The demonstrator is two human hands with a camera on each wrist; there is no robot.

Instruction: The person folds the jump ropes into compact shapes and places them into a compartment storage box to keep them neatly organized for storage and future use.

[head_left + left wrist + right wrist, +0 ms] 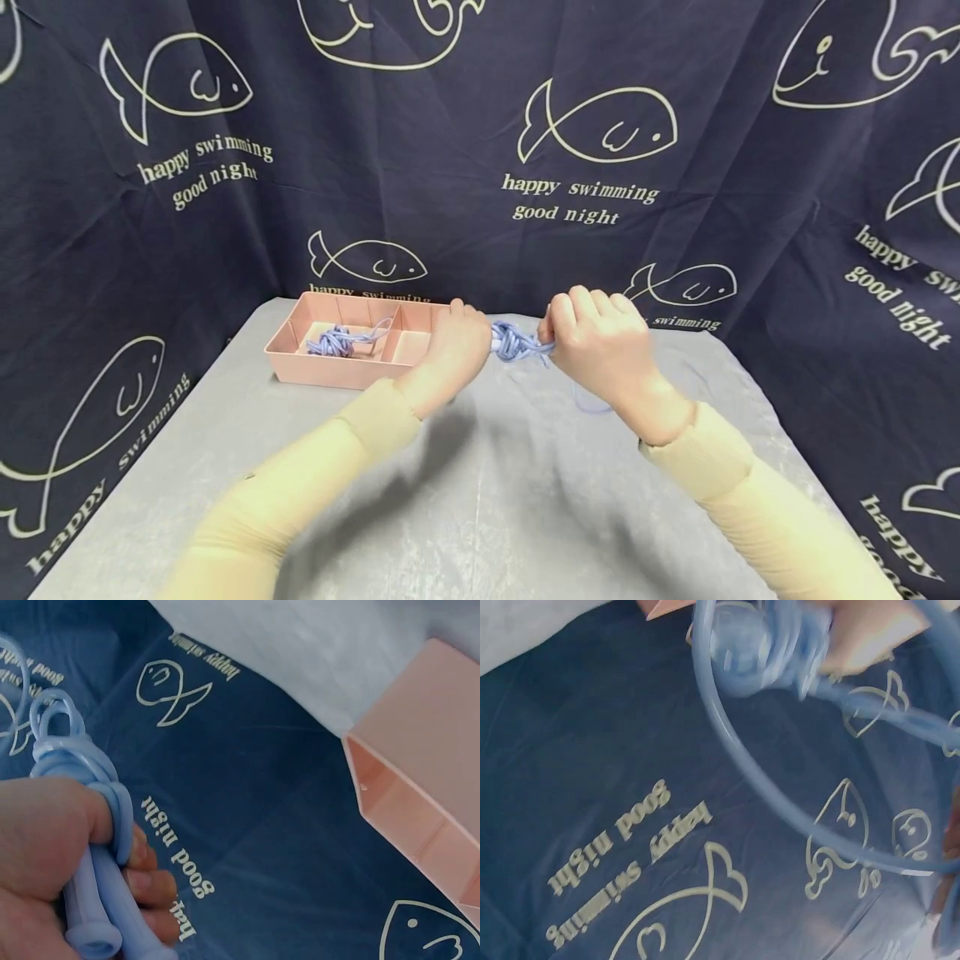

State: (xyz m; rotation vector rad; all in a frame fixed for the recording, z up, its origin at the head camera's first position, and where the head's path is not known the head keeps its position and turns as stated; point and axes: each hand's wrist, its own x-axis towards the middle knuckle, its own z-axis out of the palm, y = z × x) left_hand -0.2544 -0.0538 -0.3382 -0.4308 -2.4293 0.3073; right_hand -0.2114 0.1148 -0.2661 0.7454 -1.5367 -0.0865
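My left hand (459,340) grips the two pale blue handles (91,900) of a jump rope (513,342), whose cord is wound in a knotted bundle just beyond the fingers. To the right, my right hand (600,333) has its fingers curled around the cord, close beside the bundle. A loose loop of cord (742,754) hangs below the right hand. In the right wrist view the bundle is blurred, and the right hand barely shows at the edge. Both hands are raised above the table.
Behind and left of my left hand, a pink divided box (322,372) stands on the grey table (480,517). Another blue cord bundle (332,342) lies in its left compartment. A dark blue curtain (450,167) with fish drawings surrounds the table's back and sides.
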